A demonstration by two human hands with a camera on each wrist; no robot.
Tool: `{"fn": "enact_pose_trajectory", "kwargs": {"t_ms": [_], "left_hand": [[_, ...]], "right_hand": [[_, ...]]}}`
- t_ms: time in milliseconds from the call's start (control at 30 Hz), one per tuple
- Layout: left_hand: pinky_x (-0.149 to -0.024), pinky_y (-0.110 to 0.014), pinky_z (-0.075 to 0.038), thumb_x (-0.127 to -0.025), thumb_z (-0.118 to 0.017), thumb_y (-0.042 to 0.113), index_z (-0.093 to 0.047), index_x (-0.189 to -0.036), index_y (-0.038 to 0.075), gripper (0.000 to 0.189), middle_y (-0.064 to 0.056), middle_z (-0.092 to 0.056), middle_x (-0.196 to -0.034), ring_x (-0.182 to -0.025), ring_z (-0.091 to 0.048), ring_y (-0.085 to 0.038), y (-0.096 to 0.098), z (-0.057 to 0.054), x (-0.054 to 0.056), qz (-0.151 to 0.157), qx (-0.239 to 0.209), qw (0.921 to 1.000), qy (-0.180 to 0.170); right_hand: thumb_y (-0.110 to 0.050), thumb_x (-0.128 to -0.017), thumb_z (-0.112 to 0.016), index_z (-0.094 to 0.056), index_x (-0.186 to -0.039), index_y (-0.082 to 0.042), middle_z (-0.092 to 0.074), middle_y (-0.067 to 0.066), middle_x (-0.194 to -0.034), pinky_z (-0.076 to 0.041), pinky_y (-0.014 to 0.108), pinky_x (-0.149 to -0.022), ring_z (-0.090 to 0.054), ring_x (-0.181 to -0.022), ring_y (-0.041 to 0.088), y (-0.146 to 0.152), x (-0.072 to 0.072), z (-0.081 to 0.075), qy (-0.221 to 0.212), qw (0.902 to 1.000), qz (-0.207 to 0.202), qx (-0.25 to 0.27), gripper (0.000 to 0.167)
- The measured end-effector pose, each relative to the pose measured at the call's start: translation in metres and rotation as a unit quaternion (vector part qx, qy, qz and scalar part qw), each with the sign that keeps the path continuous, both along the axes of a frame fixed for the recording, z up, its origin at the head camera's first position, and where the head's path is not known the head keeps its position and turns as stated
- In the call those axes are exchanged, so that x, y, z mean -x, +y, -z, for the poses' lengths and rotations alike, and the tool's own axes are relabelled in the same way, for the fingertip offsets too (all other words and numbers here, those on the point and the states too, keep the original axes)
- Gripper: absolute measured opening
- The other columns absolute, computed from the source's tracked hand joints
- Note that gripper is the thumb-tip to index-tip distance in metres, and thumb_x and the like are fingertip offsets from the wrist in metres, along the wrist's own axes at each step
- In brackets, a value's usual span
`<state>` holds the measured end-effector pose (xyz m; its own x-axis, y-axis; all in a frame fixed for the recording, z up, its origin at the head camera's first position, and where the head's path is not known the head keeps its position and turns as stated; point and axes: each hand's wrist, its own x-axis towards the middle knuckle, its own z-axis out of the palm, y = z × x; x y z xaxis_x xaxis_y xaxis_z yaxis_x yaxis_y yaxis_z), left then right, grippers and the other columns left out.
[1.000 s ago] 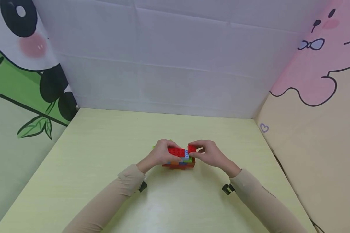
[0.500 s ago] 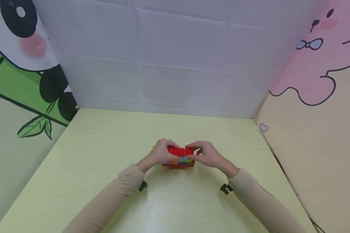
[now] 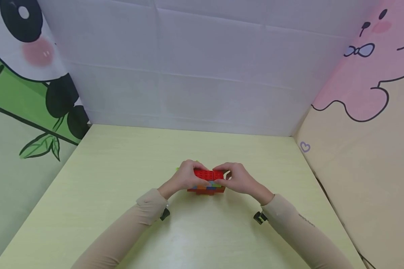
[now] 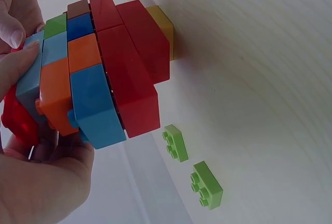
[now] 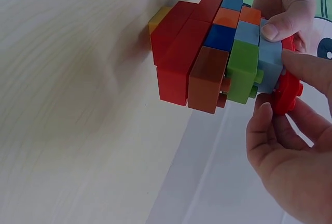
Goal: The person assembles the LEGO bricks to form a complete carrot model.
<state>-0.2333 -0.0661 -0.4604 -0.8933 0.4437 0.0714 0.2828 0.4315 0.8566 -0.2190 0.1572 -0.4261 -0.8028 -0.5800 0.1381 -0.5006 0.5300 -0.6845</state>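
Observation:
A stack of toy building bricks (image 3: 210, 188) stands on the table, wider in its middle layers than at its yellow foot (image 4: 162, 29). Above the foot come red layers (image 5: 179, 53), then mixed blue, orange, brown, green and light blue bricks. My left hand (image 3: 188, 176) grips the stack's left part, fingers behind and thumb in front. On top lies a long red brick (image 3: 203, 174), partly under that hand. My right hand (image 3: 239, 179) pinches a small red brick (image 3: 219, 175) at the top right end, beside the long one. Its underside contact is hidden.
Two light green bricks, one nearer (image 4: 207, 185) and one farther (image 4: 176, 143), lie on the pale table (image 3: 128, 157) behind the stack. A white back wall (image 3: 202, 101) and printed side panels (image 3: 363, 157) enclose the table.
My right hand has brought the small red brick left and down onto the top of the stack, against the long red brick. My left hand has stayed in place.

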Motion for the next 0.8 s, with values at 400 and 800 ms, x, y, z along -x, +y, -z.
{"fn": "enact_pose_trajectory", "kwargs": {"t_ms": [400,800], "left_hand": [[-0.068,-0.03,-0.051,-0.07,-0.087,0.023,-0.074,-0.096,0.013,0.03,0.004,-0.063,-0.091,-0.088,-0.056,-0.02,0.0007,-0.0026,-0.0016,0.003,-0.002,1.0,-0.007],[-0.068,-0.029,-0.051,-0.07,-0.086,0.022,-0.074,-0.095,0.012,0.03,0.004,-0.063,-0.091,-0.087,-0.056,-0.019,0.0003,-0.0026,0.0004,0.003,0.006,0.9999,0.01]], "right_hand": [[-0.012,-0.082,-0.077,-0.069,-0.111,-0.007,-0.065,-0.003,-0.1,-0.053,0.035,-0.069,-0.058,-0.084,0.015,0.0001,0.0007,0.0026,-0.013,0.9998,-0.006,0.012,0.031],[-0.013,-0.081,-0.077,-0.069,-0.11,-0.007,-0.064,-0.003,-0.099,-0.052,0.027,-0.067,-0.058,-0.082,0.013,-0.0016,0.0014,-0.0016,-0.008,0.9999,-0.002,-0.01,0.031]]}}
